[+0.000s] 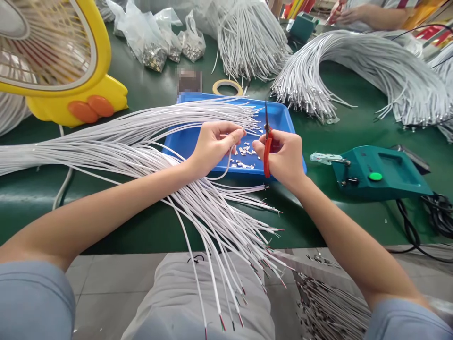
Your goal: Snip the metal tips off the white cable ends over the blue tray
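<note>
My left hand (215, 144) is closed in a pinch on the end of one white cable (226, 166), which loops down under the hand. My right hand (283, 158) is wrapped round red-handled scissors (267, 141), blades pointing up. Both hands hover over a blue tray (283, 118) holding several small metal pieces (244, 158). A large bundle of white cables (116, 139) fans across the green table (141, 222) under my left forearm, some ends hanging over the front edge towards my lap.
A yellow duck-shaped fan (63, 61) stands at the back left. A teal machine (380, 172) sits right, with black cords (424, 212). More cable bundles (354, 66), plastic bags of parts (155, 42), a tape roll (227, 86). Another person's hands (348, 14) work at the far right.
</note>
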The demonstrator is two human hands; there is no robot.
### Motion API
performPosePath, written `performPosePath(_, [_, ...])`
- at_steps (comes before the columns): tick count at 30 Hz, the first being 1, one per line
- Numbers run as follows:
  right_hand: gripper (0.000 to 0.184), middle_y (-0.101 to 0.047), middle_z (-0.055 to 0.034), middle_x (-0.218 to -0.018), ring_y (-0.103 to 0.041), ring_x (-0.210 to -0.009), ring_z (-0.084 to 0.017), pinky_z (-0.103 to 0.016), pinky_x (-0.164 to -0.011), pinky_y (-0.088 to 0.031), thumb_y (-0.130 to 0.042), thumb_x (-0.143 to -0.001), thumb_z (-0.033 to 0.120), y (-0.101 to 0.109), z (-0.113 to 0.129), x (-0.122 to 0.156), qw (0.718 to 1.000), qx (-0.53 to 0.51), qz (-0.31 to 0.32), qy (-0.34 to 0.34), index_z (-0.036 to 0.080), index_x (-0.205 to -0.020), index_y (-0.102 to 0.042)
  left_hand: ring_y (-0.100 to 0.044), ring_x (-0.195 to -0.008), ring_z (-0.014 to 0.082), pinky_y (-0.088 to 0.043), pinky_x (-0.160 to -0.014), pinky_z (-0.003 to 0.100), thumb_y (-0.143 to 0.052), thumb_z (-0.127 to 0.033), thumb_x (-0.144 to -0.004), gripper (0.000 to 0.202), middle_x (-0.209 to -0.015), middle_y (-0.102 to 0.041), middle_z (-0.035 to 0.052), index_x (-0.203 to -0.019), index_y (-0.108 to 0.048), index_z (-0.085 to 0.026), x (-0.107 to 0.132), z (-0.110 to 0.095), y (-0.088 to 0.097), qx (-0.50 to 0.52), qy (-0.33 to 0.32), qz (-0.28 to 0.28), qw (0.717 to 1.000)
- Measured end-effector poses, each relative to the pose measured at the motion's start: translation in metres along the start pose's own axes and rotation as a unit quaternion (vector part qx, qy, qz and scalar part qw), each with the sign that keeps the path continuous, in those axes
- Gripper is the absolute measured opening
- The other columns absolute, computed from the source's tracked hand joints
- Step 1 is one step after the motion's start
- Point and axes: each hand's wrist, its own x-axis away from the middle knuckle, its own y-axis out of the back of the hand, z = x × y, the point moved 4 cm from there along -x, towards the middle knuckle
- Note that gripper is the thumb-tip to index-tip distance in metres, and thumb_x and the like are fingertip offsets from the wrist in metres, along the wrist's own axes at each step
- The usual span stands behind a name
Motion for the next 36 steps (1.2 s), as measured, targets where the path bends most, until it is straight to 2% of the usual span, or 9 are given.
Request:
performPosePath(4, [0.035,-0.034,0.0046,-0.049,-0.025,-0.049,-0.006,-0.027,-0.051,-0.026,-0.064,-0.072,0.031,0.0028,0.0026,-0.0016,0.994,0.1,0.013,0.038,0.017,-0.051,-0.039,-0.05,-0.043,0.0031,-0.04,-0.04,0.014,-0.064,-0.015,-0.077,0.009,-0.058,-0.058,-0.0013,-0.069,-0.07,-0.012,-0.0021,0.0019,0.0055,-0.002,-0.033,-0.051,0.998])
performPosePath(12, [0.038,-0.038,0.0031,-0.048,-0.025,-0.047,-0.007,-0.028,-0.052,-0.025,-0.062,-0.071,0.033,0.0005,0.0066,0.0007,0.983,0.173,0.039,0.051,0.019,-0.051,-0.033,-0.048,-0.043,0.0028,-0.041,-0.039,0.014,-0.065,-0.014,-0.075,0.009,-0.059,-0.059,0.0,-0.068,-0.07,-0.012,-0.0024,0.0013,0.004,-0.006,-0.058,-0.037,0.998])
performPosePath(17, [0.035,-0.042,0.0018,-0.049,-0.029,-0.047,-0.008,-0.028,-0.052,-0.026,-0.061,-0.071,0.033,-0.001,0.0085,0.0026,0.979,0.188,0.052,0.054,0.019,-0.052,-0.035,-0.049,-0.048,0.0046,-0.045,-0.042,0.016,-0.066,-0.014,-0.074,0.009,-0.061,-0.06,0.0005,-0.067,-0.07,-0.013,-0.0015,-0.0004,-0.0001,-0.014,-0.093,-0.001,0.996])
performPosePath(24, [0.032,-0.045,0.0007,-0.051,-0.03,-0.048,-0.008,-0.027,-0.052,-0.025,-0.059,-0.072,0.035,-0.0012,0.007,0.0027,0.976,0.204,0.053,0.052,0.018,-0.054,-0.038,-0.048,-0.048,0.0044,-0.042,-0.042,0.017,-0.066,-0.016,-0.076,0.008,-0.062,-0.061,0.0009,-0.071,-0.071,-0.013,0.0005,-0.0023,-0.0013,-0.019,-0.112,0.019,0.993])
performPosePath(31, [0.038,-0.039,0.0021,-0.048,-0.027,-0.046,-0.008,-0.029,-0.051,-0.024,-0.064,-0.07,0.033,-0.002,0.0073,0.0019,0.984,0.163,0.055,0.049,0.019,-0.051,-0.035,-0.046,-0.05,0.0045,-0.042,-0.045,0.017,-0.064,-0.014,-0.078,0.011,-0.061,-0.058,-0.0001,-0.069,-0.07,-0.014,0.0017,-0.0046,-0.0019,-0.043,-0.08,0.01,0.996])
performPosePath(36, [0.039,-0.035,0.0035,-0.046,-0.026,-0.046,-0.008,-0.03,-0.052,-0.026,-0.065,-0.071,0.028,-0.0026,0.0085,0.001,0.985,0.14,0.089,0.052,0.019,-0.05,-0.033,-0.046,-0.052,0.0055,-0.04,-0.044,0.018,-0.061,-0.014,-0.078,0.012,-0.062,-0.056,0.0002,-0.07,-0.069,-0.015,0.003,-0.005,-0.0021,-0.071,-0.097,0.02,0.993])
